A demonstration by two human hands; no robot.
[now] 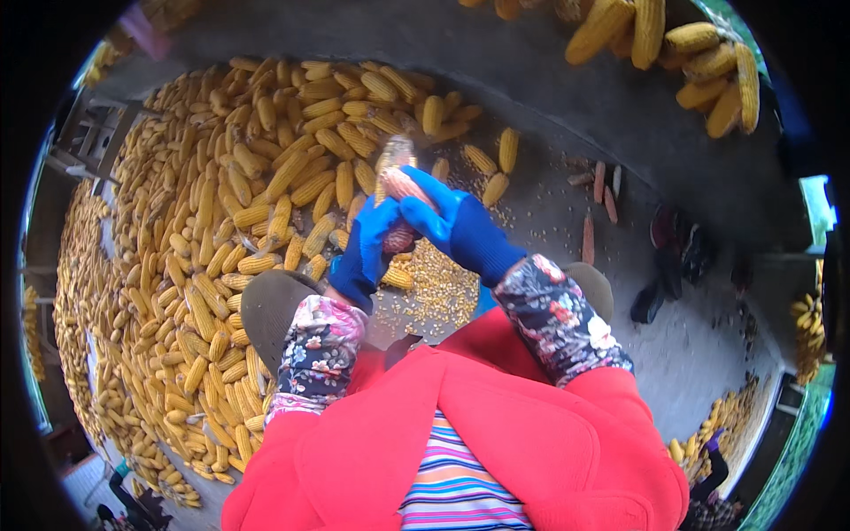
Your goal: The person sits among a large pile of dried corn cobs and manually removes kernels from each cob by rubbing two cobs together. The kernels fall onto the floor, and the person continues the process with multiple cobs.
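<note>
My left hand [368,245], in a blue coated glove, grips a partly shelled corn ear [397,151]. Yellow kernels show at its far end, slightly blurred, and bare reddish cob near my palm. My right hand [441,209], gloved alike, holds a bare pinkish cob [404,184] that lies across the ear and seems to press on it. Both hands are close together, over the floor between my knees. Beneath them lie loose corn kernels [438,279], with a yellow ear [397,277] at their edge. Fingers hide part of both cobs.
A large heap of yellow corn ears [219,299] fills the floor to my left and ahead. Bare cobs [599,182] and dark footwear [654,292] lie at right. Ears hang in a bunch [720,73] at upper right. Other people [714,511] [136,504] show at both lower corners.
</note>
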